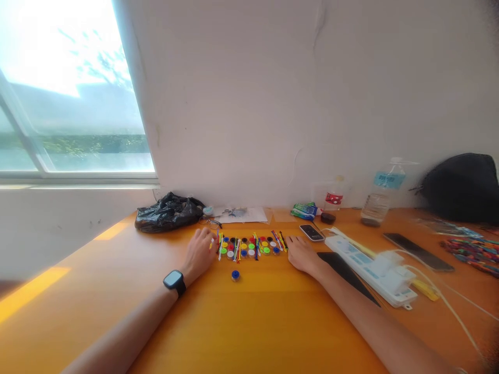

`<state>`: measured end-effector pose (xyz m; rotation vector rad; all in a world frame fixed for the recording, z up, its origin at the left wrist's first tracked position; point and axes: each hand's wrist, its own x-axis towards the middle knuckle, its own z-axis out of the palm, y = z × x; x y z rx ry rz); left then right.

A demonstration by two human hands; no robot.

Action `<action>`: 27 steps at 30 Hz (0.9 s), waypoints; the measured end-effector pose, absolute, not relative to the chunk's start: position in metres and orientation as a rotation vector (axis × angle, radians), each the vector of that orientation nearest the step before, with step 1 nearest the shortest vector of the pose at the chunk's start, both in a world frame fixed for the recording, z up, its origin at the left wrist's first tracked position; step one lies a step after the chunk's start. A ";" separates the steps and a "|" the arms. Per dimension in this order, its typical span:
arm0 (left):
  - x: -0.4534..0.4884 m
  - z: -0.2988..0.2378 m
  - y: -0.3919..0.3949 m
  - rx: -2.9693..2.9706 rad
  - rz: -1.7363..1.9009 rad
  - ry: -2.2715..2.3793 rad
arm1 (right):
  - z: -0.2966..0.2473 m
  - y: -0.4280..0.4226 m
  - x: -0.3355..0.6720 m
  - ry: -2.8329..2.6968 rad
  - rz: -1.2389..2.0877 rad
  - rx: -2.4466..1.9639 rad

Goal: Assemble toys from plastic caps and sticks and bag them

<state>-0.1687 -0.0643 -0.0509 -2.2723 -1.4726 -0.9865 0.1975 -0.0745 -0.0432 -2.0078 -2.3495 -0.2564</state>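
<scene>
Small round caps (244,253) in blue, green, red, white, yellow and black stand in rows on the table, with thin coloured sticks (236,249) in upright bunches between them. At the left end of this row rests my left hand (200,249), fingers lying on the table against the end sticks. My right hand (302,252) lies at the other end, fingers stretched and lowered beside the last sticks (282,241). Both hands look open; small details at the fingertips are blurred. A single blue-topped round piece (235,276) stands apart, nearer to me.
Behind are a black plastic bag (169,213), glasses (210,222), paper (253,214) and a green packet (304,211). To the right lie a phone (312,232), a white power strip (364,265) with cables, a dark flat device (419,251) and bottles (376,208).
</scene>
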 end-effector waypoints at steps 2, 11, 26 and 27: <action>-0.168 -0.048 -0.067 -2.284 -1.128 -1.474 | -0.045 -0.075 0.197 -2.305 -0.275 -2.038; -0.148 -0.043 -0.087 -2.908 -2.180 -1.619 | -0.025 -0.087 0.171 -2.098 -0.453 -1.511; -0.147 -0.031 -0.110 -3.341 -1.147 -1.330 | -0.031 -0.124 0.128 -2.491 0.150 -0.834; -0.146 -0.031 -0.110 -3.328 -1.158 -1.333 | -0.033 -0.124 0.128 -2.494 0.174 -0.839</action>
